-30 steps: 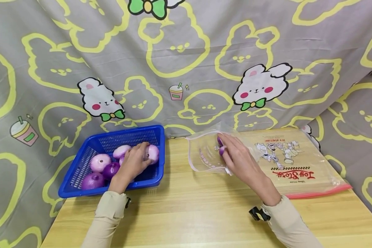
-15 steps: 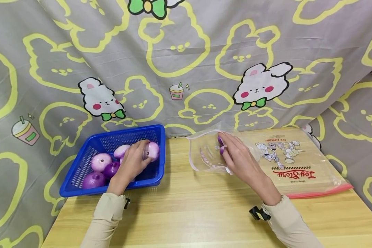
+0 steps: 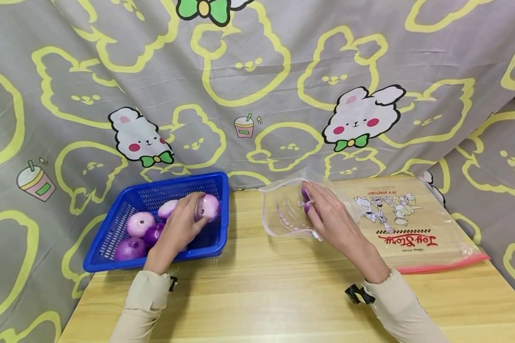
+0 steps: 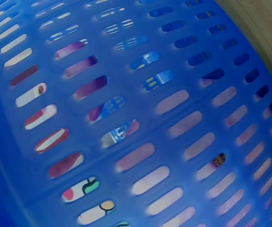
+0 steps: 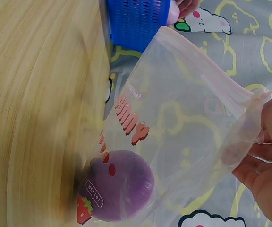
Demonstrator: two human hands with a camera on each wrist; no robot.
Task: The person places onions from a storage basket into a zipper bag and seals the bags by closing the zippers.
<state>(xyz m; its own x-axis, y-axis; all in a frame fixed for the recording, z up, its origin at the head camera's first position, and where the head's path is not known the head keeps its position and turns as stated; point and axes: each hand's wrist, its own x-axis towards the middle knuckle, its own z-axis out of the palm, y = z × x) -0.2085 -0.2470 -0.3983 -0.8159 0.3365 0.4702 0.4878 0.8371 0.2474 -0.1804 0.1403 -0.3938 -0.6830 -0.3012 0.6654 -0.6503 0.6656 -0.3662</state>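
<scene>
Your left hand point(image 3: 181, 227) is gripping a pale purple onion point(image 3: 208, 207) over the blue basket point(image 3: 111, 233); your right hand point(image 3: 330, 216) is pinching the zip bag point(image 3: 283, 214) mouth open, a purple onion point(image 5: 119, 191) inside below your fingers.

Grey cloth backdrop point(image 3: 257, 71) w/ yellow bunny outlines behind light wood table point(image 3: 283, 295); even light.

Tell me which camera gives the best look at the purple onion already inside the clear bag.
The right wrist view: the onion fills the lower frame, seen through the clear bag that the right hand pinches open. The head view shows only purple slivers beside the fingers. The left wrist view shows just blue basket mesh.
</scene>
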